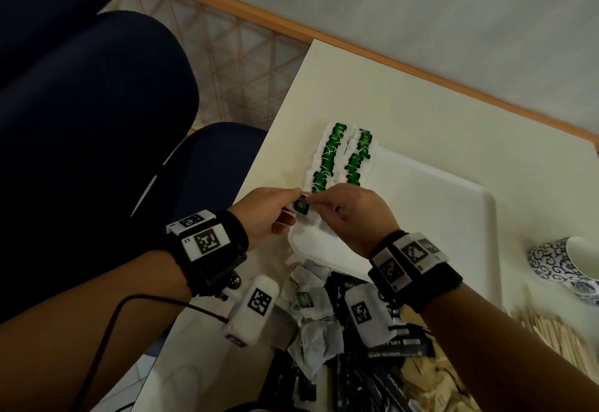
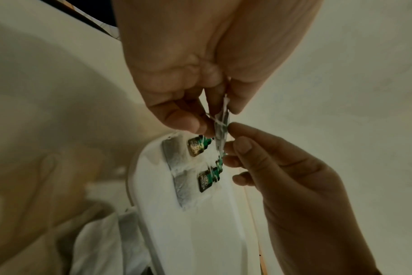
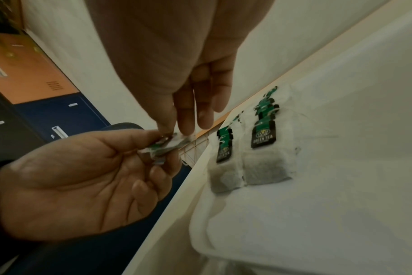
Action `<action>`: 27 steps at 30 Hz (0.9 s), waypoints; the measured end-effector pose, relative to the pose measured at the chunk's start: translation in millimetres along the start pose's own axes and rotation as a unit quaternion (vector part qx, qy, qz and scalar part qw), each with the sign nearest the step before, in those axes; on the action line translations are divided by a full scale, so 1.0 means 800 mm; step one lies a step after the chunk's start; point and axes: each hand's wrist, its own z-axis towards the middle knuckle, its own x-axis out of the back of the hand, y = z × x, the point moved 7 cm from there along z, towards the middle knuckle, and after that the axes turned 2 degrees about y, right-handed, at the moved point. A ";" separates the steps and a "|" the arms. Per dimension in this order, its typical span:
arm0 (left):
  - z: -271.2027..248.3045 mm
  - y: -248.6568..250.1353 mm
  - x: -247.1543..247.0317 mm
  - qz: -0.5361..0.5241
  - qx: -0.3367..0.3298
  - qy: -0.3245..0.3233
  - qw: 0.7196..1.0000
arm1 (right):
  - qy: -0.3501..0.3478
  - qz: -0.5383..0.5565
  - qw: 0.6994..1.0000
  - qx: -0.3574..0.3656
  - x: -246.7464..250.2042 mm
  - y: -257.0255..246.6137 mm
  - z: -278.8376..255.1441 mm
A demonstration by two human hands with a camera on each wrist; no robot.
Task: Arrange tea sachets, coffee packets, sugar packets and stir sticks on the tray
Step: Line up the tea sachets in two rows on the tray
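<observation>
- We see a white tray [image 1: 453,204] lying on the pale table [image 1: 372,87], and in it two rows of tea sachets [image 1: 343,155] with green tags, laid overlapping along the tray's left side.
- From the right wrist view, the nearest two sachets [image 3: 247,167] lie side by side, touching, tags facing up.
- A patterned blue-and-white cup [image 1: 570,262] stands on the table to the right of the tray; we cannot see what is inside it.
- On the table near the tray's close end lies a loose heap: more tea sachets [image 1: 311,317], dark coffee packets [image 1: 389,347], brown sugar packets [image 1: 421,379], and wooden stir sticks [image 1: 551,334] to the right.
- One tea sachet [image 1: 302,205] is held in the air just above the tray's near-left corner, at the close end of the left row.
- The left hand [image 1: 262,214] pinches this sachet between thumb and fingers, and the right hand [image 1: 353,214] pinches it from the other side; the two hands meet at it, fingertips nearly touching.
</observation>
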 end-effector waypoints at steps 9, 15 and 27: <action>-0.004 0.002 -0.004 0.003 0.011 -0.019 1.000 | -0.013 -0.013 1.000 0.007 0.009 -0.005 0.003; -0.005 0.003 -0.009 -0.042 0.012 -0.042 0.998 | -0.053 -0.088 0.994 0.033 0.005 -0.017 -0.002; -0.009 -0.002 -0.009 -0.039 0.029 -0.054 0.997 | -0.020 -0.112 0.991 0.069 0.004 -0.021 -0.005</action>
